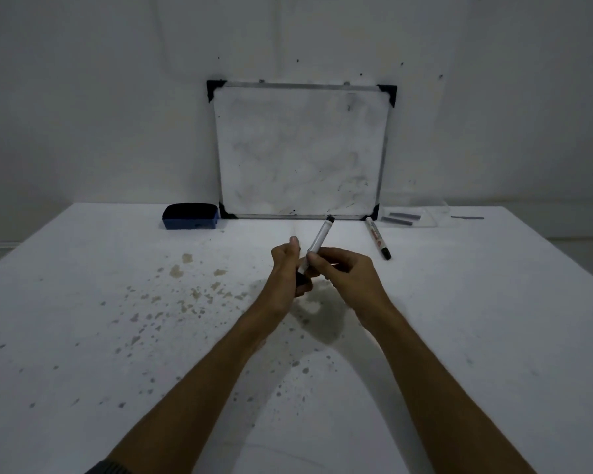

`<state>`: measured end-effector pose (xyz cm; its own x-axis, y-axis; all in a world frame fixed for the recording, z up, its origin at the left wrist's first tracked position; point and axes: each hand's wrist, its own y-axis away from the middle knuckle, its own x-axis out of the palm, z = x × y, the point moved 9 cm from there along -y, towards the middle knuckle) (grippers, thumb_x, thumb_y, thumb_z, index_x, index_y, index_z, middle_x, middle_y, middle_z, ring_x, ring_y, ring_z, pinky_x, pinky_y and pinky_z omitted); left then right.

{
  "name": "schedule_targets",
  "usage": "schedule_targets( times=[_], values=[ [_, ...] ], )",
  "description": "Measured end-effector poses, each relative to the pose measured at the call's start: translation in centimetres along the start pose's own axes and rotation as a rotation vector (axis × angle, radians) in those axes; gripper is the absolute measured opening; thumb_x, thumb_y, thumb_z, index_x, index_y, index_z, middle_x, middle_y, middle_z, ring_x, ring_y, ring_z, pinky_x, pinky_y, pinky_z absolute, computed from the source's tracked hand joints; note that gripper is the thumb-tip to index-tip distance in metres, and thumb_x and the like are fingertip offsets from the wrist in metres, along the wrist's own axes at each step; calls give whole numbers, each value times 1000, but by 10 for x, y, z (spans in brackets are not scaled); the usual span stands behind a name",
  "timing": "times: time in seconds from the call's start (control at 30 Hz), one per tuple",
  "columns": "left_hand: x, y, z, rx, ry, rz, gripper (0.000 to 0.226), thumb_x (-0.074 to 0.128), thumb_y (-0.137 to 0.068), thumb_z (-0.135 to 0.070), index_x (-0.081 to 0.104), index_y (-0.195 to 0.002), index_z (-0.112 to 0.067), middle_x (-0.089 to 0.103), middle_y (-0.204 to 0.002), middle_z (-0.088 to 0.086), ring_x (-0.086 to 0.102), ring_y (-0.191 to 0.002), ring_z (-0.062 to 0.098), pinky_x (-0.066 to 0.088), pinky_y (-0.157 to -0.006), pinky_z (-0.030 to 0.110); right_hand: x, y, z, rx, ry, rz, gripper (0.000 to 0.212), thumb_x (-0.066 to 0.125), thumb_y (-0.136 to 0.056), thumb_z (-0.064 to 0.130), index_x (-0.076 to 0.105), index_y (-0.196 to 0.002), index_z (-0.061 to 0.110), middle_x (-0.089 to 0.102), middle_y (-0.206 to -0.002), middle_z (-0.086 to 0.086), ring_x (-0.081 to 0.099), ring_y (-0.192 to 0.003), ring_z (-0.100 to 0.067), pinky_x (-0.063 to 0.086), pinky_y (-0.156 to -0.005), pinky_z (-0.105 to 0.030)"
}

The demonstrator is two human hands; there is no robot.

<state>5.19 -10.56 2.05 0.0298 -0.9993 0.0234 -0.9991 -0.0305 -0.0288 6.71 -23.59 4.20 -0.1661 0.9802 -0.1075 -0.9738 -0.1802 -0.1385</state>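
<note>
One table (83, 336), white and stained, carries everything. At the middle of its far edge a whiteboard (302, 148) leans on the wall, smeared grey but bearing no writing. A clear tray (415, 217) of grey sticks lies toward the far right corner. A blue eraser (190, 216) sits just beside the board's lower left corner.

Above the table's centre, the left hand (286, 268) is curled round the near end of a grey marker (319, 237). The right hand (348, 275) pinches the barrel between thumb and fingertips. The marker is held clear of the table, its far end pointing at the board. A spare marker (377, 237) lies by the board's lower right corner. A black cap (301, 279) shows inside the left fist (whether seated or already pulled free cannot be told).

Assessment: early stage. The marker is picked up and the uncapping is in hand. Writing on the board is not yet begun.
</note>
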Motion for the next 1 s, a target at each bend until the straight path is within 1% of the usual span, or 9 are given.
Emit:
schedule_targets(
  times=[0.17, 0.23, 0.33, 0.43, 0.5, 0.57, 0.7, 0.87, 1.0],
  values=[
    [8, -17, 4, 66, -181, 9, 36, 25, -107, -57, 27, -127, -27, 57, -113, 9, 64, -86, 17, 57, -83, 37, -27, -3, -5, 59, -62, -145, 20, 70, -96, 36, 77, -109, 22, 80, -97, 7, 74, -89, -6, 51, -76, -25],
    [6, -34, 3, 122, -322, -43, 30, 33, -107, -54, 32, -126, -30, 56, -125, 7, 64, -97, 14, 52, -81, 29, -49, -5, -7, 59, -37, -246, 19, 67, -99, 30, 75, -114, 21, 79, -99, 7, 74, -91, -9, 53, -76, -23],
    [4, -60, -1, 252, -630, -83, 33, 52, -104, -44, 49, -131, -26, 51, -139, 2, 57, -117, 15, 45, -90, 24, -80, -4, -10, 45, 200, -373, 31, 67, -99, 30, 72, -126, 16, 73, -94, 10, 70, -87, -6, 57, -82, -26],
    [5, -87, 6, 303, -966, -40, 48, 55, -103, -42, 51, -145, -20, 47, -154, 5, 45, -138, 25, 32, -114, 37, -104, -6, -13, 64, 469, -486, 31, 72, -93, 35, 74, -119, 18, 72, -88, 12, 67, -79, -8, 54, -83, -28],
    [5, -97, 17, 282, -1113, -11, 54, 52, -104, -43, 49, -150, -16, 43, -160, 9, 37, -148, 28, 21, -123, 42, -113, -13, -12, 74, 649, -521, 30, 73, -90, 37, 76, -114, 19, 77, -95, 6, 70, -88, -17, 56, -86, -33],
    [5, -100, 24, 283, -1160, -8, 56, 48, -105, -45, 47, -151, -14, 39, -163, 11, 32, -151, 30, 18, -126, 45, -114, -25, -7, 54, 822, -539, 29, 72, -90, 38, 78, -111, 20, 79, -97, 0, 68, -98, -25, 55, -90, -40],
    [5, -102, 27, 307, -1162, -12, 57, 46, -105, -46, 46, -152, -15, 38, -164, 10, 30, -153, 30, 17, -125, 46, -109, -61, 0, 35, 1144, -567, 28, 64, -91, 39, 79, -107, 22, 76, -95, -5, 57, -103, -30, 39, -89, -40],
    [5, -104, 30, 315, -1180, -14, 57, 45, -105, -47, 45, -153, -16, 36, -165, 9, 29, -153, 29, 15, -125, 45, -99, -99, -16, 66, 1325, -513, 25, 58, -91, 34, 77, -90, 18, 73, -82, -3, 57, -100, -27, 34, -88, -40],
    [4, -109, 32, 320, -1190, -36, 55, 47, -104, -48, 49, -149, -17, 40, -163, 8, 34, -150, 29, 18, -124, 46, -94, -111, -24, 27, 1366, -498, 21, 62, -87, 32, 77, -90, 17, 75, -81, -4, 59, -95, -27, 32, -84, -39]
  ],
)
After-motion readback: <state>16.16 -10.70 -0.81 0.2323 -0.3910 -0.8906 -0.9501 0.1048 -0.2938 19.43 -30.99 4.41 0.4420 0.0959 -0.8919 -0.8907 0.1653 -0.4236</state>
